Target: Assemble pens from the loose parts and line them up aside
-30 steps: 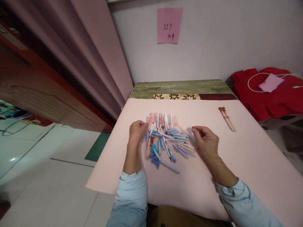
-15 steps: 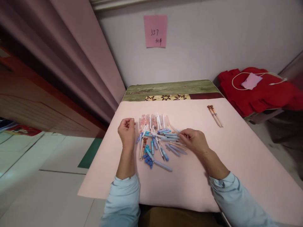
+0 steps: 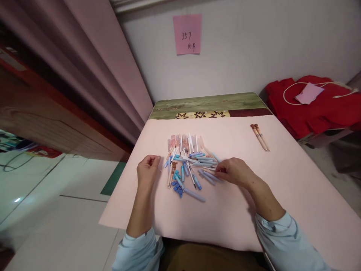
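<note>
Loose pen parts lie in a spread pile mid-table: pink barrels point(image 3: 173, 142), white refills point(image 3: 190, 175), grey-blue barrels point(image 3: 204, 162), purple-blue barrels point(image 3: 207, 177) and small blue figure toppers point(image 3: 177, 188). My right hand point(image 3: 232, 171) is at the pile's right edge, its thumb and fingers pinched over the end of a pen barrel; the fingertips partly hide it. My left hand point(image 3: 148, 167) hovers left of the pile, thumb and forefinger pinched together. Whatever it may hold is too faint to name.
Two beige pens with brown toppers point(image 3: 260, 137) lie together at the back right of the pale tabletop cover point(image 3: 214, 226). Red cloth point(image 3: 324, 109) with a white cable is beyond the right edge. A pink note point(image 3: 187, 34) is on the wall; a curtain point(image 3: 113, 67) hangs left.
My right hand has moved slightly toward me, from the grey-blue barrels to the purple-blue ones. My left hand has drawn a little lower and away from the pile. The view has shifted slightly.
</note>
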`<state>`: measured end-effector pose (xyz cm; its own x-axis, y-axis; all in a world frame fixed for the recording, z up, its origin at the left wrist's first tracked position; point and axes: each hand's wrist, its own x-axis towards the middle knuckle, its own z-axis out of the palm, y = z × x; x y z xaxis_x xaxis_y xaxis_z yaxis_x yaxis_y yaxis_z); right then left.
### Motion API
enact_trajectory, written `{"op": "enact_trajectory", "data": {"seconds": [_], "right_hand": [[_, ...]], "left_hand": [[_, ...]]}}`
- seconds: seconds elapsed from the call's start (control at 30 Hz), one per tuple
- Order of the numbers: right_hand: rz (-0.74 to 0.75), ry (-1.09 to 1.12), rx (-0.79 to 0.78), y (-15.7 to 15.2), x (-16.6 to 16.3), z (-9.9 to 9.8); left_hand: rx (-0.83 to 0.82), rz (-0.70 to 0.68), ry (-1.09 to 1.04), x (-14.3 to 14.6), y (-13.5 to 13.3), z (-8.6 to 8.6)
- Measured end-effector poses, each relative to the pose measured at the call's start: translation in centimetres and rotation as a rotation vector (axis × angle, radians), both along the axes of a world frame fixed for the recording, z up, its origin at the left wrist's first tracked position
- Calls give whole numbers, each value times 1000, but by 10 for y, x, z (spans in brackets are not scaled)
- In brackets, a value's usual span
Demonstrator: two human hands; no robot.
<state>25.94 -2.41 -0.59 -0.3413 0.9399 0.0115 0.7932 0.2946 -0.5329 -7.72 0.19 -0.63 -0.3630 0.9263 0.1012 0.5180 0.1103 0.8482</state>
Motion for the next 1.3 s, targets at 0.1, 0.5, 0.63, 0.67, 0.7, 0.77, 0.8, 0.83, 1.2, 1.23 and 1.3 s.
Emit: {"op": "enact_trajectory", "data": {"seconds": [0.1,0.5,0.63,0.67,0.7,0.77,0.8,0.83,1.2,1.23,1.3], "right_hand": [[7,-7,7,-1,-2,1],[-218,101,78,-1,11,19],[-235,78,85,0,13,20],[-234,69,88,-1,15,21],[-241,68,97,-1,17,21],[-275,100,117,-2,20,23],[-298,133,124,-2,21,23],[-321,182,122,-2,23,22],[-394,939,-77,9,25,6],[-401,954,-84,9,24,7],[-400,982,-82,9,23,8]], "left_hand": [[10,-28,27,5,-2,1],[1,-273,-93,74,-10,16],[-37,-210,-138,65,-7,24],[-32,-227,-108,63,-8,26],[-13,-267,-53,64,-9,28],[59,-411,113,75,-12,30],[102,-505,191,84,-14,30],[137,-604,257,97,-16,29],[226,-994,895,188,-19,4],[234,-998,900,189,-19,2],[249,-1001,885,188,-20,1]]}}
